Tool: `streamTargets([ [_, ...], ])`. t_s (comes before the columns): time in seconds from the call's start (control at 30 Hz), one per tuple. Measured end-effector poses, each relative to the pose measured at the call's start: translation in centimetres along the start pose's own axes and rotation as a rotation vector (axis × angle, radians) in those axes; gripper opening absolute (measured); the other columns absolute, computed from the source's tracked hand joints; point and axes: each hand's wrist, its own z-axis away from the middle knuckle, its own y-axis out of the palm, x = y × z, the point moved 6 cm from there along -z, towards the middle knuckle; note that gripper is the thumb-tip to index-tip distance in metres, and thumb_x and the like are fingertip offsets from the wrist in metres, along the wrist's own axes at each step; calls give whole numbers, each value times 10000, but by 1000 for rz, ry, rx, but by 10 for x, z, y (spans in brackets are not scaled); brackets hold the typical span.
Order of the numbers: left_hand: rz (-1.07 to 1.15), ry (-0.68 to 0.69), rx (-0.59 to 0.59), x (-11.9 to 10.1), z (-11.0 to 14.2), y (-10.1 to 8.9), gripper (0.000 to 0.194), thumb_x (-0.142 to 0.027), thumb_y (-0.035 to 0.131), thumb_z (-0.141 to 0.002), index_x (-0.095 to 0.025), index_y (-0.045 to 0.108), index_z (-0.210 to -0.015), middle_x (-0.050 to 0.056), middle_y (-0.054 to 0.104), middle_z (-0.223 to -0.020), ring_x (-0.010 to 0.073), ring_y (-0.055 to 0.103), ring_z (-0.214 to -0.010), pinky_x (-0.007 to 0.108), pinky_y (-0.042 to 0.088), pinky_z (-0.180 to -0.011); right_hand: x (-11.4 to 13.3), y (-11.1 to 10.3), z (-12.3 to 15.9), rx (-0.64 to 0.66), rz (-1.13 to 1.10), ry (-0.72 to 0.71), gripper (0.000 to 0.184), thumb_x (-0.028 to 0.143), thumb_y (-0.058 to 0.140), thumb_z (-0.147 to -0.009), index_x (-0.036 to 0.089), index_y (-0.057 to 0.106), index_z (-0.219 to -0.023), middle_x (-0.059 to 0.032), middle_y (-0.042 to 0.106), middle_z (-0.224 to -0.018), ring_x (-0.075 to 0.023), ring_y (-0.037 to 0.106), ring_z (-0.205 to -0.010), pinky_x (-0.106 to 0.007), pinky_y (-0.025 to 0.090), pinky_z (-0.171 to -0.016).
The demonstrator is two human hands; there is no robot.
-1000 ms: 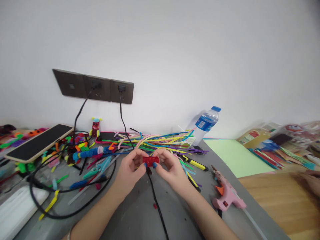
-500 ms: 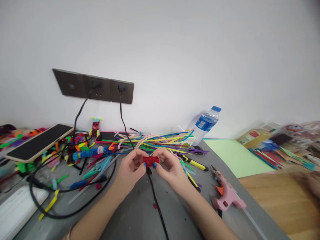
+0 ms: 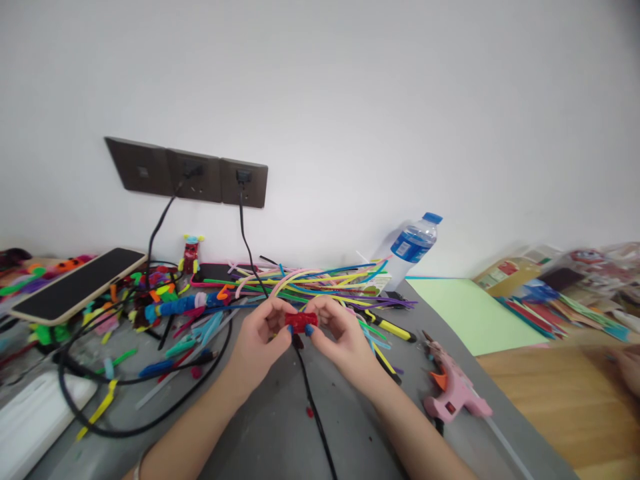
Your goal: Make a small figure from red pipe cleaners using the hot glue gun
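Note:
A short red fuzzy roll [image 3: 301, 323], which looks like coiled pipe cleaner, is held level between my two hands above the grey table [image 3: 280, 427]. My left hand [image 3: 264, 337] pinches its left end between thumb and fingers. At the right end, my right hand [image 3: 339, 337] grips it the same way, thumb in front. Both thumbnails are blue. Just behind my hands lies a loose bundle of coloured pipe cleaners [image 3: 310, 283]. A black cable [image 3: 313, 400] runs beneath the roll toward me, with a small red scrap [image 3: 310, 413] beside it.
A pink glue gun [image 3: 457, 393] and a yellow cutter knife [image 3: 393, 327] lie to the right. A water bottle [image 3: 416, 240] leans on the wall near green paper [image 3: 465, 313]. Leftward are a phone [image 3: 80, 283], looped cable and a white box [image 3: 45, 420]. Another person's hand [image 3: 627, 367] shows far right.
My hands and the red roll stay almost still; the roll looks slightly turned. At the far right, the other person's hand has shifted a little.

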Motion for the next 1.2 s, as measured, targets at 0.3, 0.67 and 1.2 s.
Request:
streamTargets([
  [0.3,-2,-4,4,3,1,-1,204,-158,632,-622,-161,636,-826,6,613,-738,129,561,-659,228,439,-584,2,0,0,-3,4,-12,153,116,520,-779,209,558,-896,12,528,-800,-137,486,-716,-262,405,-679],
  [0.67,-1,1,9,2,1,-1,199,-167,635,-630,-162,636,-828,4,616,-741,126,564,-658,226,433,-583,1,0,0,-4,9,-9,158,116,529,-779,207,560,-905,6,544,-814,-140,506,-731,-267,412,-690],
  [1.2,-3,-8,7,2,2,0,205,-173,640,-625,-158,632,-830,9,611,-745,131,554,-664,234,440,-591,3,-1,0,-19,20,-14,148,119,532,-774,209,560,-887,5,545,-798,-137,488,-707,-262,412,-676],
])
